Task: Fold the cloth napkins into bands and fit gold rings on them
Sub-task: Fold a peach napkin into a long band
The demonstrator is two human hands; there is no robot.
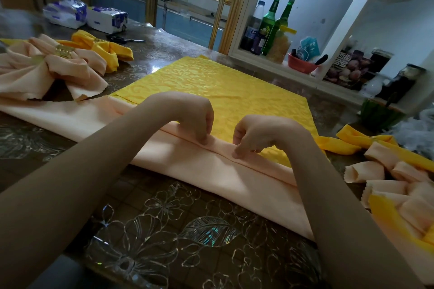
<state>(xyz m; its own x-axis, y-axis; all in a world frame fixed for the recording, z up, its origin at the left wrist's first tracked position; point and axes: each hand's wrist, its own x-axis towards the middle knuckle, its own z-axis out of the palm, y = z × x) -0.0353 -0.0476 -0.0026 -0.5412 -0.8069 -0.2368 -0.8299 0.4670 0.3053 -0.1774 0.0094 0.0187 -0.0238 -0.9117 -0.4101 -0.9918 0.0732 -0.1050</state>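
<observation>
A peach napkin (211, 171) lies folded into a long band across the table, on top of a flat yellow napkin (211, 82). My left hand (187, 112) and my right hand (260, 134) sit side by side at the band's far fold, fingers curled down and pinching the pleat. At the far left rests a finished peach napkin (35, 73) gathered in a gold ring (64, 51). Behind it lies a finished yellow napkin (103, 48) with its own ring.
More folded peach and yellow napkins (399, 183) pile at the right edge. Scissors (122, 39) and two tissue packs (87, 15) lie at the back left. A white shelf with green bottles (272, 23) and a red bowl (300, 64) stands behind the table (164, 230).
</observation>
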